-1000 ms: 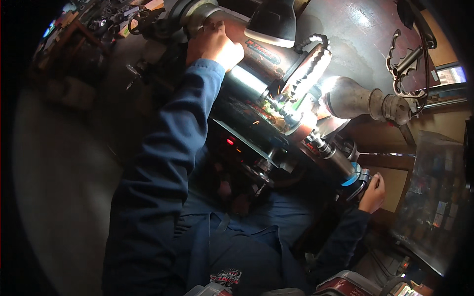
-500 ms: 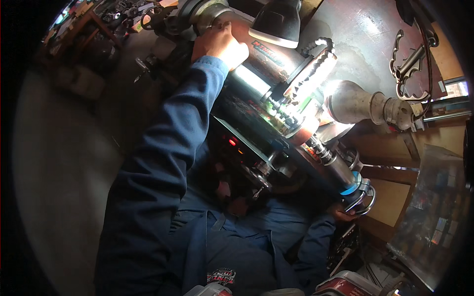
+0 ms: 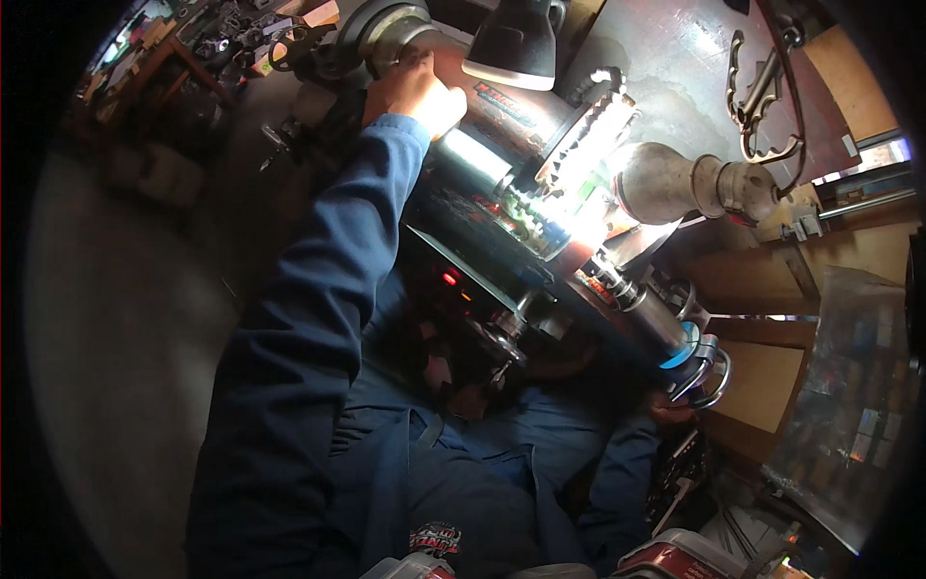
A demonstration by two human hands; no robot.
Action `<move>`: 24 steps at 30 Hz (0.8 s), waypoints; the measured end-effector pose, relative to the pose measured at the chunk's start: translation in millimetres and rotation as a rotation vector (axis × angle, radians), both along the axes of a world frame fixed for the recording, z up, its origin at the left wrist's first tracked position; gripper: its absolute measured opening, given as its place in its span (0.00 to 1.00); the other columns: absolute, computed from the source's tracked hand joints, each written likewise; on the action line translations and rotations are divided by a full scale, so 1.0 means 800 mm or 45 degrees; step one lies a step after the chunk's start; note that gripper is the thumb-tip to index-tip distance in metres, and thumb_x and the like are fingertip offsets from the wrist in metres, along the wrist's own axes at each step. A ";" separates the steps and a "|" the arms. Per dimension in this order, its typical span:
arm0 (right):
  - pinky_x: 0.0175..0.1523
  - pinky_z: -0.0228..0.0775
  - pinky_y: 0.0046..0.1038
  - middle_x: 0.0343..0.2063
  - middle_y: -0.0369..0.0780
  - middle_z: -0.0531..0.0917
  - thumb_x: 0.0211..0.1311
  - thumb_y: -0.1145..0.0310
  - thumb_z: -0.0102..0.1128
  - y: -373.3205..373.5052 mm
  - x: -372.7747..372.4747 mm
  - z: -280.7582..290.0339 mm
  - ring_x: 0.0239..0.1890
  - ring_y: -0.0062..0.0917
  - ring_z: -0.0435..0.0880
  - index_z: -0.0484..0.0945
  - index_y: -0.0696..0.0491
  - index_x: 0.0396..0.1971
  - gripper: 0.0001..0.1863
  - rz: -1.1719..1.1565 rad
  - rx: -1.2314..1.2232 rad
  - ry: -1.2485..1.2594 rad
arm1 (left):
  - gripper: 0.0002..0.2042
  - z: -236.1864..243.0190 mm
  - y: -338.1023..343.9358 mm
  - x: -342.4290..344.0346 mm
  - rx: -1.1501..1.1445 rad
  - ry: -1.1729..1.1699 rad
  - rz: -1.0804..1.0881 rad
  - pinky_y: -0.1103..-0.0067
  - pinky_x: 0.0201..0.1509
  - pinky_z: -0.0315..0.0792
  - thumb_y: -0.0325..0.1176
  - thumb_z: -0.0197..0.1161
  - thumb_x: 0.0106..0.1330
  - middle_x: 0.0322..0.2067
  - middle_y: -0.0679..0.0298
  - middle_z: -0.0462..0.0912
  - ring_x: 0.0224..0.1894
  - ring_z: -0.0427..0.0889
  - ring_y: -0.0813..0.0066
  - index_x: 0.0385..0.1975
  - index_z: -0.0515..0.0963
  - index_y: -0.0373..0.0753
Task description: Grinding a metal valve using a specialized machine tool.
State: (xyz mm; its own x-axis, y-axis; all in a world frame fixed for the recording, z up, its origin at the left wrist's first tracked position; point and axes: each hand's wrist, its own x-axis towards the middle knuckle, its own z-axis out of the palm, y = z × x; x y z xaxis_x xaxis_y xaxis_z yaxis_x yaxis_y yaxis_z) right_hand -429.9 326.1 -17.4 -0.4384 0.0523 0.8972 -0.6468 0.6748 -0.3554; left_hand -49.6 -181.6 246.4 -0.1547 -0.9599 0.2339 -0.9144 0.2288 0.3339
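My left hand (image 3: 417,96) rests on the upper left end of a bench machine with a lathe-like bed (image 3: 506,101). Its fingers are bent and closed against the housing; whatever they grip is hidden. On the machine's lower right end is a metal cylinder with a blue ring (image 3: 682,349) and a looped metal handle (image 3: 714,378). My right hand (image 3: 670,409) is just under that handle, mostly in shadow, so its fingers do not show clearly. A bright glare covers the middle of the machine, around a segmented coolant hose (image 3: 598,121).
A black lamp head (image 3: 514,43) hangs over the machine. Beside the glare stands a worn, bell-shaped grey lamp (image 3: 666,183). A small crank handle (image 3: 506,343) sticks out in front. At right are a metal hook-like handle (image 3: 762,101) and a clear plastic bag (image 3: 849,405).
The machine and lamps sit slightly further left in the picture, as the view has shifted. Both hands keep their places on and by the machine.
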 end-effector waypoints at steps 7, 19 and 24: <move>0.61 0.65 0.37 0.50 0.55 0.78 0.72 0.55 0.46 -0.081 0.107 0.323 0.56 0.44 0.75 0.72 0.63 0.55 0.26 0.597 -0.246 -0.752 | 0.33 0.028 0.018 -0.006 0.167 -0.015 -0.060 0.68 0.67 0.66 0.48 0.57 0.59 0.61 0.51 0.73 0.61 0.73 0.55 0.65 0.65 0.41; 0.52 0.72 0.32 0.43 0.47 0.85 0.72 0.66 0.49 -0.091 0.091 0.304 0.45 0.36 0.83 0.80 0.59 0.47 0.15 0.382 0.443 -0.754 | 0.33 0.013 0.009 0.005 0.123 -0.016 -0.009 0.69 0.66 0.68 0.47 0.56 0.59 0.59 0.51 0.74 0.59 0.76 0.55 0.66 0.65 0.42; 0.51 0.72 0.34 0.43 0.49 0.84 0.75 0.64 0.46 -0.085 0.107 0.266 0.44 0.39 0.83 0.79 0.61 0.46 0.17 0.396 0.215 -0.426 | 0.33 0.018 0.012 0.000 0.158 -0.025 -0.027 0.68 0.64 0.70 0.47 0.56 0.58 0.56 0.49 0.76 0.57 0.78 0.53 0.66 0.65 0.42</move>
State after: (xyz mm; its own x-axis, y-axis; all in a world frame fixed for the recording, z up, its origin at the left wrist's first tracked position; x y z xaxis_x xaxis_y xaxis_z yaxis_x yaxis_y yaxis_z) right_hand -344.3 258.3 195.1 -0.6762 -0.2612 0.6889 -0.6957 0.5340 -0.4805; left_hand -49.3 -172.0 260.5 -0.1789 -0.9777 0.1103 -0.9165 0.2064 0.3427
